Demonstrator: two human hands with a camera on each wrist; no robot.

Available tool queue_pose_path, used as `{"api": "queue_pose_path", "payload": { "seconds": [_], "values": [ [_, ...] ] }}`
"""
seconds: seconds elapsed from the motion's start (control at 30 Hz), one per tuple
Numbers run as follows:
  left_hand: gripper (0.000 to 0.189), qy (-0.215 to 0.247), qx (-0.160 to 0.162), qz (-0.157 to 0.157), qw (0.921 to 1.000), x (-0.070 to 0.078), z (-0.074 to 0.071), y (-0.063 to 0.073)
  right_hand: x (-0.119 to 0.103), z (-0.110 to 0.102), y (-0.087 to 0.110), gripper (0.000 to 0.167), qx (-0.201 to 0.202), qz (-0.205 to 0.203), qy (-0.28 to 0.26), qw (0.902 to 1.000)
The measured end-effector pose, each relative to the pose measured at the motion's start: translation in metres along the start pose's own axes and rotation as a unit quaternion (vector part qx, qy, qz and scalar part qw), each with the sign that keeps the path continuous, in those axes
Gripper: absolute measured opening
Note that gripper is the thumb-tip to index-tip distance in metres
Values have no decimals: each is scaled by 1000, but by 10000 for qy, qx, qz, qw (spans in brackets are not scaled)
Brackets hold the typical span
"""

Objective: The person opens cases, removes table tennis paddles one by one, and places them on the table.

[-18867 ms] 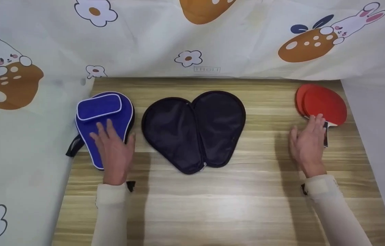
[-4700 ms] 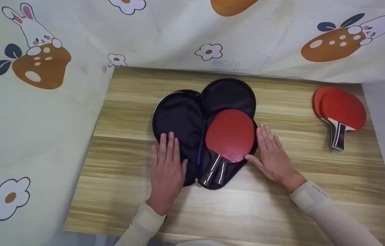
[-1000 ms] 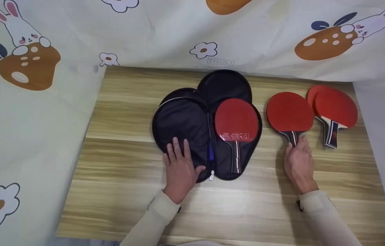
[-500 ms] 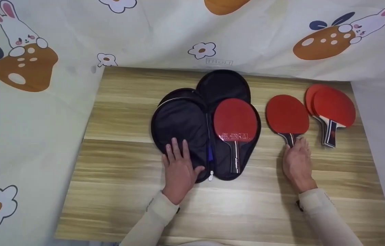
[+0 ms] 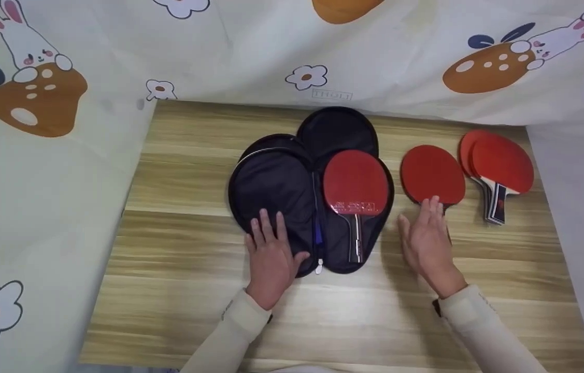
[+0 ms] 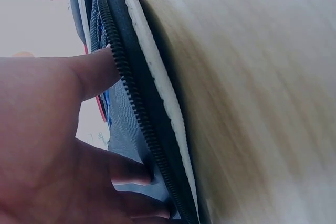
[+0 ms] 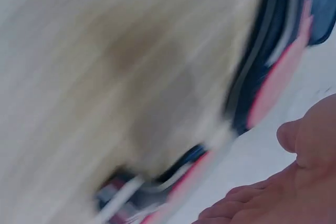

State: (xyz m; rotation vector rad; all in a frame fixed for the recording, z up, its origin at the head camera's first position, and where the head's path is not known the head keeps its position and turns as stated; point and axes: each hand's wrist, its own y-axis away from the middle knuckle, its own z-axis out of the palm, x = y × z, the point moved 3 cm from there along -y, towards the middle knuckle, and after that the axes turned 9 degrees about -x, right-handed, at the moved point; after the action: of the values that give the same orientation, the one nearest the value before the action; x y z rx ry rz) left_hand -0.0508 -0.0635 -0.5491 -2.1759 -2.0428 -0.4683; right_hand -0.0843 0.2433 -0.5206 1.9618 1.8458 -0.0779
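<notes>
An unzipped paddle case (image 5: 276,181) with dark lining lies spread on the table. My left hand (image 5: 272,261) rests on its left half, fingers spread. In the left wrist view the thumb touches the zipper edge (image 6: 142,103), which has white trim. On the case's right half lies a red table tennis paddle (image 5: 356,181), handle toward me. A second red paddle (image 5: 431,173) lies on the table to the right. Over its handle, mostly hiding it, is my right hand (image 5: 431,248), fingers extended and gripping nothing. The right wrist view is blurred.
Two more red paddles (image 5: 504,163) lie overlapped at the far right, handles toward me. Printed cloth walls (image 5: 234,57) enclose the wooden table (image 5: 183,305) at the back and both sides.
My right hand has let go of the second paddle's handle and shifted left. That paddle was earlier in the case with the other. The closed blue case first seen at left is gone from there.
</notes>
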Motion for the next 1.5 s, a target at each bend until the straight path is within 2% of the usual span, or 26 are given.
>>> {"api": "queue_pose_path", "payload": {
  "seconds": [0.2,0.33,0.57,0.73,0.83,0.97,1.1,1.2,1.33,1.5],
  "values": [
    [103,13,-55,-54,10000,0,0,0,-51,29,14,80,-282,-481,589,9967],
    [103,-6,-72,-61,10000,1,1,0,-73,47,19,81,-309,-711,1057,9914],
    [103,-71,-2,-27,10000,1,0,0,-84,58,21,83,-74,-530,1906,9802],
    [104,-144,9,-31,9999,1,-1,1,-84,63,22,82,296,-665,2270,9712],
    [104,-157,-28,-29,9999,0,-1,1,-83,62,22,70,536,-759,2191,9713],
    [105,-157,-76,-41,9998,0,-1,1,-80,55,21,56,393,-743,1878,9786],
    [105,-126,-136,-89,9998,-1,-1,0,-72,44,18,51,157,-558,1279,9901],
    [106,-101,-108,-111,9998,-1,-1,-1,-63,35,17,52,199,-443,715,9963],
    [107,-52,-89,-132,9999,-1,1,-3,-49,27,19,51,380,-512,282,9976],
    [107,-80,-271,-190,9994,-1,6,-3,-38,23,23,43,572,-710,136,9957]
  ]
}}
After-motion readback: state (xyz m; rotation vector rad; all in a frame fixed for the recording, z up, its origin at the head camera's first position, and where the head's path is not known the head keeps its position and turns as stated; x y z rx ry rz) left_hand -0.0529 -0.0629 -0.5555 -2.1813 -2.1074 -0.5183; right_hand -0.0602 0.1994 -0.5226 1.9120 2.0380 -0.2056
